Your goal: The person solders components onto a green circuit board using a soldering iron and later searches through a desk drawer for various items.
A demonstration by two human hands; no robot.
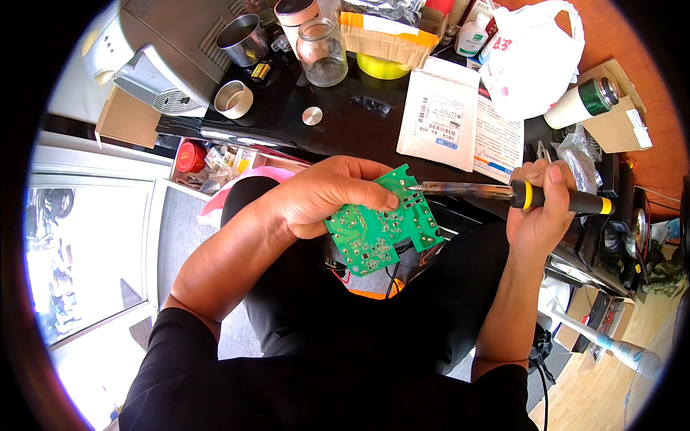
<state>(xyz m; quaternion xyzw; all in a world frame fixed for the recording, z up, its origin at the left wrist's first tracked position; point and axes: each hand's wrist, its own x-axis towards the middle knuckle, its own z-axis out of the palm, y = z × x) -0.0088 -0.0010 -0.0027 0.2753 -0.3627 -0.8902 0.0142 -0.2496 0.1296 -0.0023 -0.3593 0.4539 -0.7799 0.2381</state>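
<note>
- Gripping a green circuit board (pixel 381 228) in left hand (pixel 323 192) fingers, above the lap (pixel 431 305).
- Grasping a soldering iron (pixel 492 191) in right hand (pixel 537 215) fingers, pointing it left at the board's far part.

Soldering iron (pixel 497 192) at green circuit board (pixel 383 228)

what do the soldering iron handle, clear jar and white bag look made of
Handle: probably plastic, judging by its smooth black body and yellow bands.
Jar: likely glass, glossy and see-through, though clear plastic is possible.
Bag: apparently thin plastic, from its crinkles and soft sheen.
</note>
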